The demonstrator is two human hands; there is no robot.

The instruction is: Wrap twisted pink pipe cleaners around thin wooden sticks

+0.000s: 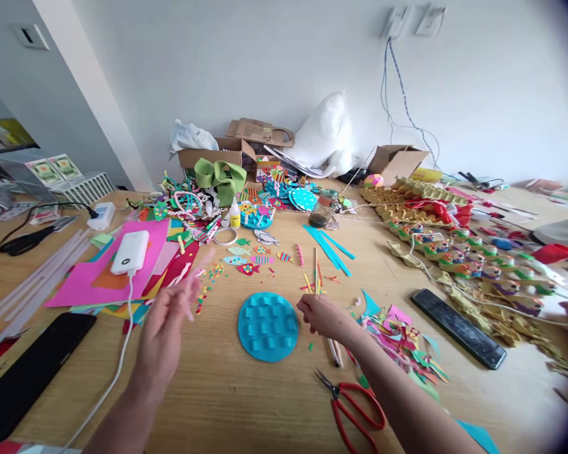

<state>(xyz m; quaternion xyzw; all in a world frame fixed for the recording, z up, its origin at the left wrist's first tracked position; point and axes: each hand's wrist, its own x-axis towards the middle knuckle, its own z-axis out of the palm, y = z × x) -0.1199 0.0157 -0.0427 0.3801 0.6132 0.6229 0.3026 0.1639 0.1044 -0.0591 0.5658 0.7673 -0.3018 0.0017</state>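
Centrally, one blue disc (267,327); at its three o'clock, right hand (322,314), curled closed; at nine, left hand (165,323), blurred, openness unclear.

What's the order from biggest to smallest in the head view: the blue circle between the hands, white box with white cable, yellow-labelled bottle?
1. Blue circle
2. White box
3. Yellow-labelled bottle

Textured blue disc (267,326) on wooden table (218,394), right hand (322,315) just beside, left hand (166,318) (a little blurred) opposite

A pale wall (265,57) — white sockets (397,23) upper right — backs a wooden table (208,403).
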